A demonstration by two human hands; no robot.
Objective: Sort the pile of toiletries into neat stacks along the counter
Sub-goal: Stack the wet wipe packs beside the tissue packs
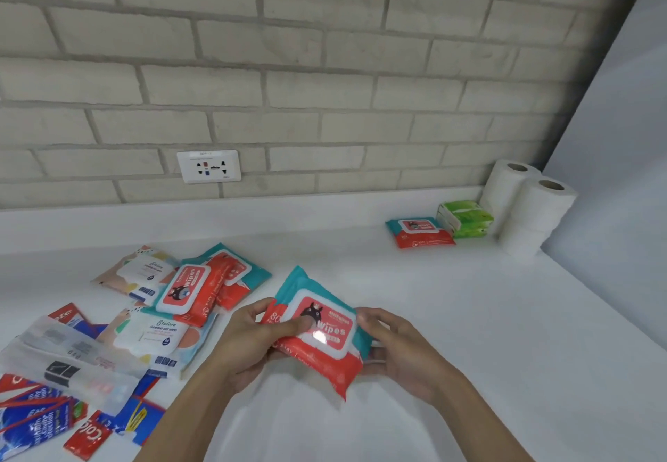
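Note:
A red and teal pack of baby wipes (pixel 325 331) is held above the white counter (pixel 469 317) in front of me. My left hand (pixel 252 342) grips its left end with the thumb on the white lid. My right hand (pixel 400 349) grips its right end from below. One matching wipes pack (pixel 418 233) lies flat at the far right. At the left lies a pile: two more red and teal packs (pixel 202 288), pastel cleaning-wipes packs (pixel 158 339), clear flat packets (pixel 68 357), and red and blue toothpaste boxes (pixel 39 422).
Green tissue packs (pixel 465 218) are stacked beside the lone wipes pack. Two stacks of white toilet rolls (pixel 527 209) stand in the right corner against a grey side wall (pixel 620 173). A wall socket (pixel 208 166) sits in the brick wall behind the counter.

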